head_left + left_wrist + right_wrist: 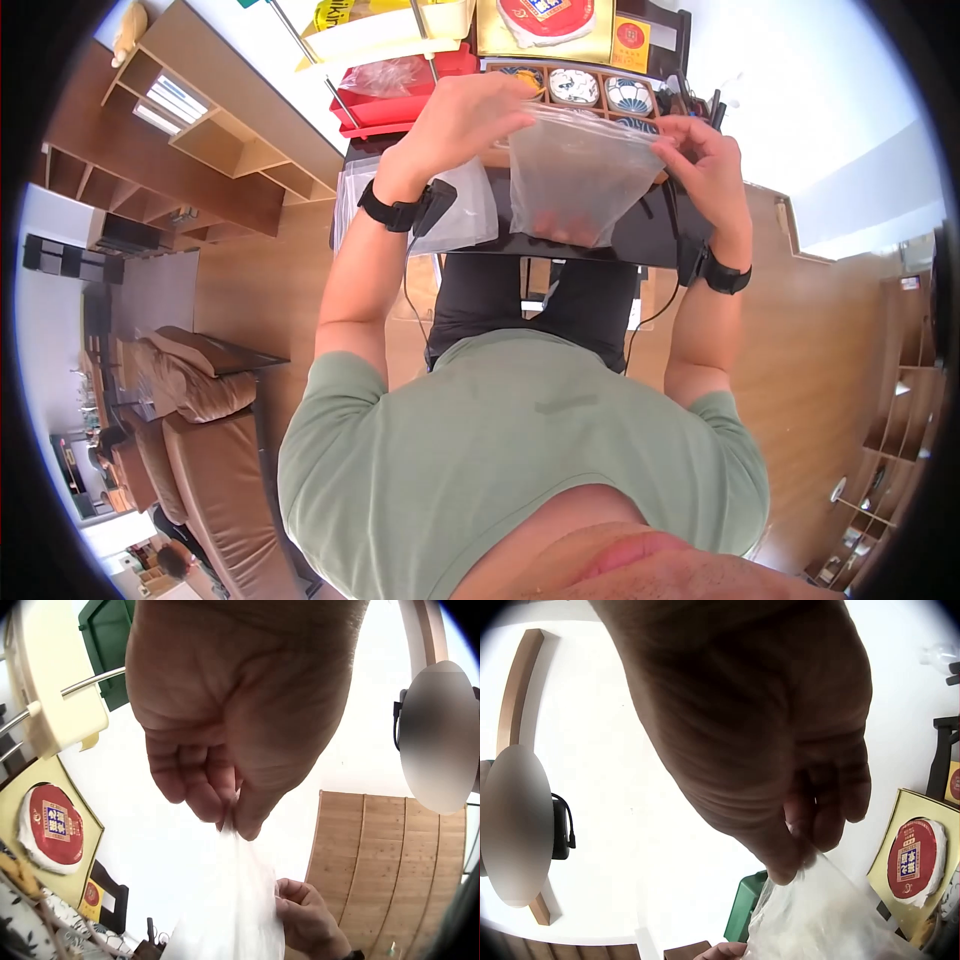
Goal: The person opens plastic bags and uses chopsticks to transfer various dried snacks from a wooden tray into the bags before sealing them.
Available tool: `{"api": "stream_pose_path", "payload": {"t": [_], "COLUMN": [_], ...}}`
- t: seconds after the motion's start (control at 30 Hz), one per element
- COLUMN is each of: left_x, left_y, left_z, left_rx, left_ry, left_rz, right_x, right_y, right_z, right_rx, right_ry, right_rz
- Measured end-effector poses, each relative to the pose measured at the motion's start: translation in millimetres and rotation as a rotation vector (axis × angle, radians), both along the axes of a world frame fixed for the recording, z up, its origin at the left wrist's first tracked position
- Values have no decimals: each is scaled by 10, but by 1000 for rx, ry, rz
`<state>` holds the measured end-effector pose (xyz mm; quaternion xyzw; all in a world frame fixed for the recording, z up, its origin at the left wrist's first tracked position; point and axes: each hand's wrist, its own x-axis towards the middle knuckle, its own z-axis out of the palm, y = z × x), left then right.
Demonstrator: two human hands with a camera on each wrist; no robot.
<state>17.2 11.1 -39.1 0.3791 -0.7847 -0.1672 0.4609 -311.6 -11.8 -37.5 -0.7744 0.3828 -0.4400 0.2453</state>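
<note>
Between both hands hangs a translucent plastic zip bag, held upright by its top edge over the dark table. My left hand pinches the bag's left top corner; in the left wrist view its thumb and fingertips meet on the plastic. The right top corner is pinched by my right hand, and the right wrist view shows the film stretching down from those fingertips. Blurry reddish shapes show through near the bag's bottom. More clear plastic bags lie flat on the table, under my left forearm.
Behind the bag stands a divided wooden box with patterned cups. A red tray holding crumpled plastic sits below a cream tray at the back left. A gold box bears a round red-labelled package. Dark pen-like items stand at right.
</note>
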Motion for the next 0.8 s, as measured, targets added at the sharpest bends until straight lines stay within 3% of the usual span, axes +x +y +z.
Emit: {"api": "stream_pose_path", "payload": {"t": [0.07, 0.2, 0.3, 0.43, 0.5, 0.8], "left_x": [16, 44, 20, -105, -338, -733], "left_y": [-21, -58, -33, 38, 108, -56], "left_z": [-31, -30, -33, -8, -7, -95], "left_rx": [-56, -191, -15, -36, -470, -337], "left_ry": [-16, -66, 44, -33, -326, -339], "left_rz": [6, -36, -25, 41, 154, -56], "right_x": [-52, -73, 0, 119, 206, 288], "right_y": [14, 73, 126, 173, 220, 274], "right_z": [20, 78, 112, -23, -78, -228], "right_rx": [4, -22, -140, -233, -262, -240], "right_ry": [148, 180, 161, 93, 66, -7], "right_rz": [31, 36, 46, 30, -26, -23]}}
